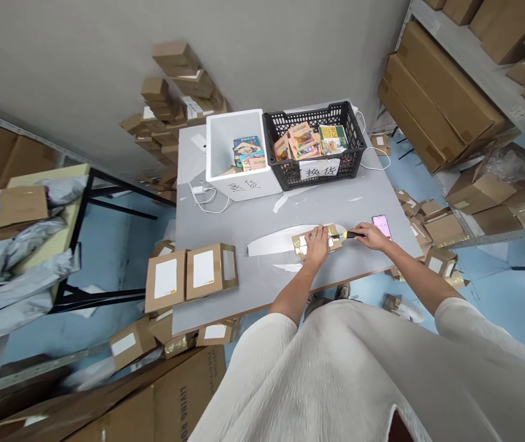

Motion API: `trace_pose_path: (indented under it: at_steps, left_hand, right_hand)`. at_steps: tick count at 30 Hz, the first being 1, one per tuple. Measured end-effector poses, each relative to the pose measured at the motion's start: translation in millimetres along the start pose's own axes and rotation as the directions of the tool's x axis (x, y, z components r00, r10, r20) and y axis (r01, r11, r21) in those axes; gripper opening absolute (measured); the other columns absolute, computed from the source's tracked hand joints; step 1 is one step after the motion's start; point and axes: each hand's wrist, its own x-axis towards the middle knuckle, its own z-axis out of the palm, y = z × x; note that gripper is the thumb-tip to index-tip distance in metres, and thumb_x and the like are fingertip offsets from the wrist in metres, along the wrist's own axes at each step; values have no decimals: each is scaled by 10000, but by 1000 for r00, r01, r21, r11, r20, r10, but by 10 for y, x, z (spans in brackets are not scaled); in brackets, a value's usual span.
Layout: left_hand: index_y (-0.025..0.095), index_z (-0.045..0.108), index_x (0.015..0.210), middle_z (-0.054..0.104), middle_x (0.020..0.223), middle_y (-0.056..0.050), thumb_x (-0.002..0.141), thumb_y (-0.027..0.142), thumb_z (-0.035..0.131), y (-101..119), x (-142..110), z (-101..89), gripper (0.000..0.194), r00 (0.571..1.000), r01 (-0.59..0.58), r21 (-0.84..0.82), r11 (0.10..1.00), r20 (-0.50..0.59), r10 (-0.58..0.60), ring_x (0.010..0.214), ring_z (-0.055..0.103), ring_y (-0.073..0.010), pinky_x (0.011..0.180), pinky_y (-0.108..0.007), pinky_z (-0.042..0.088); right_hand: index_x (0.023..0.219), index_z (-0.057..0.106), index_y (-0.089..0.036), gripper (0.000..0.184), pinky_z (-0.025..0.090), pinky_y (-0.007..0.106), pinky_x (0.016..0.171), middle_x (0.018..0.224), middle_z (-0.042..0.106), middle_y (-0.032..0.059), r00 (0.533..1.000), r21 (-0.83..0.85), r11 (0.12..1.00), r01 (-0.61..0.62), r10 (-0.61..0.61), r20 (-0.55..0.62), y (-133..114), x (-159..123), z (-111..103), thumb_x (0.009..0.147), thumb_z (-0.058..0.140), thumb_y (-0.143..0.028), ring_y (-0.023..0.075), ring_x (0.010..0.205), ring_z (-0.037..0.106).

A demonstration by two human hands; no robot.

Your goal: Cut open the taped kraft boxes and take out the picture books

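A small flat cardboard box point(298, 244) with shiny tape and a white label lies on the grey table point(253, 294). My left hand point(318, 244) is on top of it, fingers curled over and holding it down. In my right hand point(371, 236) is a knife point(353, 234) with a black handle and a yellow collar, gripped with closed fingers. Its blade points left and touches the right part of the box, close to my left fingertips. The exact blade shape is too small to make out. Just beyond my right hand lies a phone point(381, 227) with a pink screen.
At the table's back stand a white foam bin point(244, 181) and a black plastic crate point(315, 172), both holding books. Two labelled cartons point(193, 276) sit at the left front corner. A white cable point(210, 205) lies behind them. Boxes crowd the floor and the shelves point(497, 80).
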Motion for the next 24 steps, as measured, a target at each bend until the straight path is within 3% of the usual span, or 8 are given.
trace_pose_path:
  at_steps: [5,13,18,21,24]
  left_hand:
    - [182,477,1670,507,1698,-185,1101,248,309,-7,0,20,597,1000,-8,-18,1000,-11,8,1563,441,-332,1220,-529,341]
    - [200,461,1684,519,1695,-179,1089,252,368,-13,-55,9,605,1000,-14,-10,1000,-2,14,1580,433,-338,1229,-526,334]
    - [178,528,1623,538,1679,-178,1124,313,312,1,-63,-16,560,1000,-7,-33,999,-27,6,1576,448,-302,1243,-503,334]
    - [184,535,1615,518,1695,-181,1102,382,407,-17,-59,-15,565,999,-28,-38,999,-33,26,1593,428,-325,1262,-522,328]
    - [211,500,1650,439,1755,-168,1054,507,528,-98,-120,-16,666,996,-88,-29,996,-5,88,1634,372,-355,1296,-549,300]
  right_hand:
    - [1486,741,-323,463,474,466,1046,1302,735,130,1000,-49,999,16,-16,15,60,21,-82,1048,591,-336,334,1177,661]
    - [1549,686,-339,493,443,489,1056,1329,721,146,1000,-60,998,-4,3,-17,-86,260,13,1067,588,-319,356,1225,627]
    - [1491,726,-311,456,447,476,1037,1309,732,149,1000,-86,996,-29,28,-5,157,243,-211,1043,649,-338,361,1206,630]
    - [1465,733,-286,462,487,466,1025,1294,746,139,995,-72,993,-94,92,-32,316,159,-301,1012,680,-357,362,1209,645]
    - [1457,730,-253,483,549,453,1018,1272,749,135,986,30,990,-138,141,-91,275,201,-203,991,678,-369,347,1198,677]
